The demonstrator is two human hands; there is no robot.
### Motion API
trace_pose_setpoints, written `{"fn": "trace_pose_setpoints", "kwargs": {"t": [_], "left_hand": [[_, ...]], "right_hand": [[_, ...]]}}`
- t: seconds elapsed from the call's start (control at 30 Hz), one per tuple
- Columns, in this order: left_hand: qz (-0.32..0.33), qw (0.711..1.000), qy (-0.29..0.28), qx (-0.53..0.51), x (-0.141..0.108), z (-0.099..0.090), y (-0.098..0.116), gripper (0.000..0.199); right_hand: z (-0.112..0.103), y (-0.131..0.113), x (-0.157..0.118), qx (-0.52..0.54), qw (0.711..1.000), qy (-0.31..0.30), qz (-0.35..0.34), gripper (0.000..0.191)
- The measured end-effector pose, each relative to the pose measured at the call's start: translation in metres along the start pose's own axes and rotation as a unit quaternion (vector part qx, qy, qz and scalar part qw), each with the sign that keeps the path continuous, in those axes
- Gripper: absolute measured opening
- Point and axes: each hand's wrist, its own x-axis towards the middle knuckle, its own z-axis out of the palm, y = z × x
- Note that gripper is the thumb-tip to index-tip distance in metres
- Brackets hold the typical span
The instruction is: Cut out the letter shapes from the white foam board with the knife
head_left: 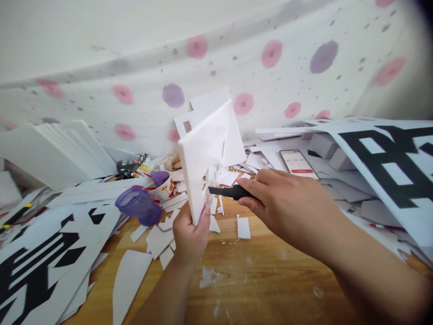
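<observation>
My left hand (192,230) grips the lower edge of a white foam board piece (203,149), thumb on one face and fingers on the other. The board stands tilted upright above the table and has a cut-out opening in it. My right hand (280,198) is closed around the dark handle of a utility knife (233,192). Its black blade points left, with the tip at the board's cut edge, just above my left thumb; whether it touches cannot be made out. White foam offcuts (243,227) lie on the wooden table beneath.
A purple cup (138,205) and a patterned paper cup (163,187) stand at the left. Printed sheets with black shapes lie left (43,257) and right (389,162). A phone (298,163) rests behind my right hand. White boards (64,153) lean at the back left.
</observation>
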Motion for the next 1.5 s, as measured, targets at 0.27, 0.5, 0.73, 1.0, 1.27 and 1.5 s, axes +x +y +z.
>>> {"fn": "trace_pose_setpoints", "kwargs": {"t": [0.27,0.5,0.73,1.0,1.27,1.5], "left_hand": [[-0.227,0.921,-0.039,-0.314,0.008,0.002,0.011,0.026],[-0.263,0.860,-0.059,-0.433,0.009,-0.001,0.015,0.027],[-0.257,0.846,-0.062,-0.463,0.009,0.000,0.007,0.029],[-0.264,0.826,-0.226,-0.444,0.034,-0.026,-0.016,0.072],[-0.271,0.869,-0.161,-0.381,0.030,-0.009,-0.031,0.034],[-0.254,0.889,-0.156,-0.348,0.029,-0.014,-0.030,0.044]], "right_hand": [[0.036,0.046,0.021,0.241,0.961,0.029,0.134,0.052],[0.060,0.028,0.023,0.313,0.931,-0.045,0.182,0.029],[0.076,-0.005,0.009,0.414,0.899,-0.069,0.121,0.032],[0.085,0.006,-0.019,0.594,0.748,-0.074,0.287,0.045],[0.087,0.016,-0.029,0.537,0.810,-0.118,0.205,0.033],[0.086,0.014,-0.027,0.513,0.834,-0.139,0.148,0.027]]}}
